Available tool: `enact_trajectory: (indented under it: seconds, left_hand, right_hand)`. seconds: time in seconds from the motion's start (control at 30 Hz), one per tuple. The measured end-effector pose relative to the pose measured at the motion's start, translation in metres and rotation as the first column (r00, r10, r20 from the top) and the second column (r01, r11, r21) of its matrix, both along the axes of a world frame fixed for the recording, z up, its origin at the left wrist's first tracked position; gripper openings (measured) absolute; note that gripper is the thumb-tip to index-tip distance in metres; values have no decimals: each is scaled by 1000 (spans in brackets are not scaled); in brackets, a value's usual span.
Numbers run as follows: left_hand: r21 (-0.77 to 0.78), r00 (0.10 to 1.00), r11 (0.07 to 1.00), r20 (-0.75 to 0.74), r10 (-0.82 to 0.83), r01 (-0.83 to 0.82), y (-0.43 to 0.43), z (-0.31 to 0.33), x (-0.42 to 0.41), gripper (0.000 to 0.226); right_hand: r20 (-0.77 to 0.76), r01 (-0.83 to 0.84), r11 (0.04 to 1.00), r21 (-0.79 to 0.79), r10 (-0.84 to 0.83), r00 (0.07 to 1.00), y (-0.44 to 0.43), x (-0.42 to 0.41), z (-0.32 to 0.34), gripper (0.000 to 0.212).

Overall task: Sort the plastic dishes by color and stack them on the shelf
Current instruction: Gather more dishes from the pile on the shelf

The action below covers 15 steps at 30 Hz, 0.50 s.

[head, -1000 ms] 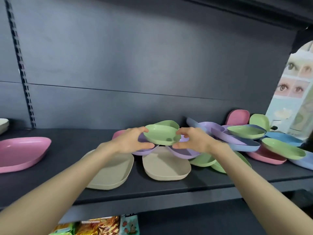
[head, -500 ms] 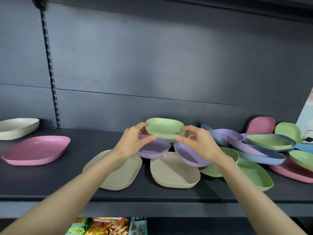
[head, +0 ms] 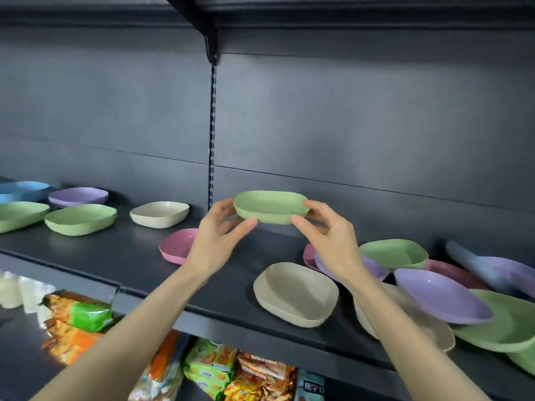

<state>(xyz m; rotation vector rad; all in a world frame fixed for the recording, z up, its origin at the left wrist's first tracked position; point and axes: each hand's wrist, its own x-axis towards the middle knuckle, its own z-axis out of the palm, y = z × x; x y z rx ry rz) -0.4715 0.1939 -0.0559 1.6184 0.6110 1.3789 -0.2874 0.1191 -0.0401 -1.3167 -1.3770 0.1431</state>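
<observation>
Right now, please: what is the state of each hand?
Left hand: holds the left end of the green dish, fingers curled round it.
Right hand: holds the right end of the same dish, lifted above the shelf.

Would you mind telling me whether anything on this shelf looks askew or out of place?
On the right, a purple dish lies tilted across a beige dish and a large green dish, colours jumbled in a loose heap.

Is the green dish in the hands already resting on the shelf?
No, the left hand and right hand hold the green dish clear above the shelf.
</observation>
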Motion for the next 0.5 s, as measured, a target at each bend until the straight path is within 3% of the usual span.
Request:
enact_trajectory:
  seconds: [0.17, 0.5]
  left_hand:
    - [-43, 996, 997, 70, 62, -59, 12, -1, -77, 46]
    - [-44, 989, 989, 42, 143, -141, 64, -21, -253, 43]
  right_hand:
    - [-31, -74, 996, 43, 76, 997, 31, -76, -4, 42]
    - [-107, -194, 981, 17, 195, 975, 98, -247, -28, 45]
